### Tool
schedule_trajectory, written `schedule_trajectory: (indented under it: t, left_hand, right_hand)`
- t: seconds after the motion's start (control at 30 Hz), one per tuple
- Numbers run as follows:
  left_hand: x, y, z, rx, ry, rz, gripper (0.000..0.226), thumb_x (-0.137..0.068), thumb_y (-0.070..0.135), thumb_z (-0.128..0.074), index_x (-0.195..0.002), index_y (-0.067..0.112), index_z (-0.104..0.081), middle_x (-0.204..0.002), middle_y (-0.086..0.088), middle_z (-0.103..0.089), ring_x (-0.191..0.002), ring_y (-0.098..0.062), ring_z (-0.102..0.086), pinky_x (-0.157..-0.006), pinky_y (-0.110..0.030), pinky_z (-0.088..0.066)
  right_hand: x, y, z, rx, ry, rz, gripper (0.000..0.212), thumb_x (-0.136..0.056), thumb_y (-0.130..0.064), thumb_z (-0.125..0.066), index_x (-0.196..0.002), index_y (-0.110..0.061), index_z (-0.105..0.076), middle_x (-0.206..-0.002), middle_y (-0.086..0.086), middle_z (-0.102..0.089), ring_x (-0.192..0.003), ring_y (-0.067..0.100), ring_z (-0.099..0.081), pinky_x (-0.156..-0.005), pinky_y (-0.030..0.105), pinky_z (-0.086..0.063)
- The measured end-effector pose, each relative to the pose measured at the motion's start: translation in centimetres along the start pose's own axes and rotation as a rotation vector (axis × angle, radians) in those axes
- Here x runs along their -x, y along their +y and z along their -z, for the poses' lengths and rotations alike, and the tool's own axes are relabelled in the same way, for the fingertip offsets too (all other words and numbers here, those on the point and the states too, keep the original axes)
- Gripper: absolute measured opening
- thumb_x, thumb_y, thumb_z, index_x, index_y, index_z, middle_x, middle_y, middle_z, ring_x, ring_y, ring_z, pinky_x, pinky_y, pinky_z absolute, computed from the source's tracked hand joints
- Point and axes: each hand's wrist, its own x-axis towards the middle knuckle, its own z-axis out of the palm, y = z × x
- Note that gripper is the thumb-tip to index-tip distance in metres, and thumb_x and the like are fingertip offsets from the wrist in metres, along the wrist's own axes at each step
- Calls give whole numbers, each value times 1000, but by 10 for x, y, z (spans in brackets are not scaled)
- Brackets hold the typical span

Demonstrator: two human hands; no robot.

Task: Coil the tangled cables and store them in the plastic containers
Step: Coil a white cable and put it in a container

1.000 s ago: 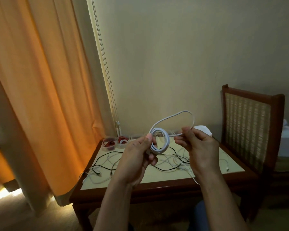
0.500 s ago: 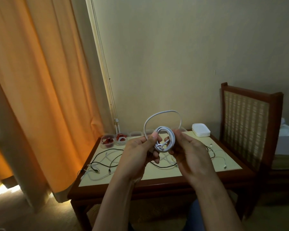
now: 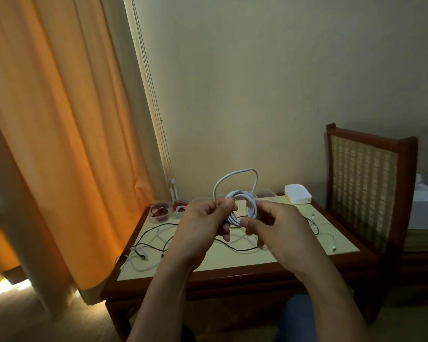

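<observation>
A white cable (image 3: 244,203) is wound into a small coil in the air above the table, with one loose loop arching up over it. My left hand (image 3: 203,225) pinches the coil's left side between thumb and fingers. My right hand (image 3: 279,228) holds the coil's right and lower side. Black and white cables (image 3: 156,243) lie tangled on the cream tabletop (image 3: 232,262) below. Small clear plastic containers stand at the table's back: one with a red cable (image 3: 160,212), one with a coiled white cable (image 3: 179,208), and an empty one (image 3: 266,193).
A stack of white lids (image 3: 297,197) sits at the table's back right corner. A wooden chair with a woven back (image 3: 366,191) stands close on the right. An orange curtain (image 3: 59,144) hangs at the left, reaching the table's left edge.
My right hand has come in from the right to the coil, and the loose loop has become smaller and stands above the coil. My left hand has kept its hold.
</observation>
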Motion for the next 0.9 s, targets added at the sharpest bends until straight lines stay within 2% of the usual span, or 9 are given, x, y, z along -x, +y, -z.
schedule_trajectory:
  t: [0.1,0.2,0.27,0.4,0.47,0.6,0.7,0.77,0.9]
  left_hand:
    - [-1,-2,6,23,38,27,30,-102,30,-60,-95,4,-73,-62,-7,-55,-60,-21,-54,-62,-31,-53]
    - [-3,-1,14,41,80,25,31,-102,28,-60,-97,0,-72,-61,-7,-53,-59,-20,-52,-58,-28,-53]
    - [-3,0,17,19,72,20,31,-103,29,-58,-97,1,-73,-60,-5,-52,-60,-21,-52,-59,-30,-53]
    - [-6,0,21,-27,78,5,29,-104,32,-56,-87,22,-78,-61,-4,-48,-62,-23,-51,-65,-35,-50]
    - [-5,0,23,-34,79,0,28,-104,34,-56,-92,24,-79,-60,-2,-46,-63,-23,-50,-66,-34,-48]
    - [-1,-5,20,-31,121,-25,25,-102,34,-58,-104,19,-78,-62,0,-49,-63,-19,-53,-70,-38,-51]
    - [1,-6,14,20,123,-59,23,-104,26,-56,-110,20,-77,-69,-1,-51,-64,-17,-54,-72,-41,-56]
    - [2,-5,9,54,122,-61,23,-105,22,-54,-111,20,-76,-71,-1,-52,-63,-15,-55,-71,-38,-58]
    - [2,-3,1,166,157,-18,22,-104,19,-55,-107,13,-76,-67,-3,-50,-60,-15,-55,-66,-32,-60]
  right_hand:
    - [-4,14,14,72,-12,17,18,-99,-21,-63,-98,-35,-74,-70,-5,-71,-57,5,-63,-52,21,-47]
    - [-20,36,28,162,238,90,22,-101,-20,-57,-101,-35,-74,-68,-6,-64,-53,4,-54,-51,23,-42]
    - [-34,47,33,75,377,80,24,-102,-17,-55,-105,-34,-72,-72,-5,-63,-57,5,-54,-56,26,-44]
    - [-53,62,41,-27,633,12,21,-103,-17,-52,-108,-26,-70,-79,-4,-64,-72,14,-62,-63,26,-47]
    - [-55,68,45,-59,705,0,21,-104,-18,-50,-105,-23,-71,-77,-3,-65,-73,21,-67,-69,31,-51]
    - [-52,74,43,-5,701,-23,22,-105,-18,-46,-113,-17,-67,-88,-4,-73,-88,15,-70,-80,35,-55]
    - [-47,76,36,131,587,7,21,-103,-16,-51,-109,-17,-71,-101,-1,-71,-92,15,-63,-70,21,-46]
    - [-44,78,32,222,522,39,19,-100,-16,-59,-107,-20,-76,-104,-1,-68,-93,16,-62,-71,26,-42]
    - [-36,76,20,-65,441,-43,12,-95,-22,-68,-93,-23,-79,-77,-4,-74,-68,12,-67,-67,34,-53]
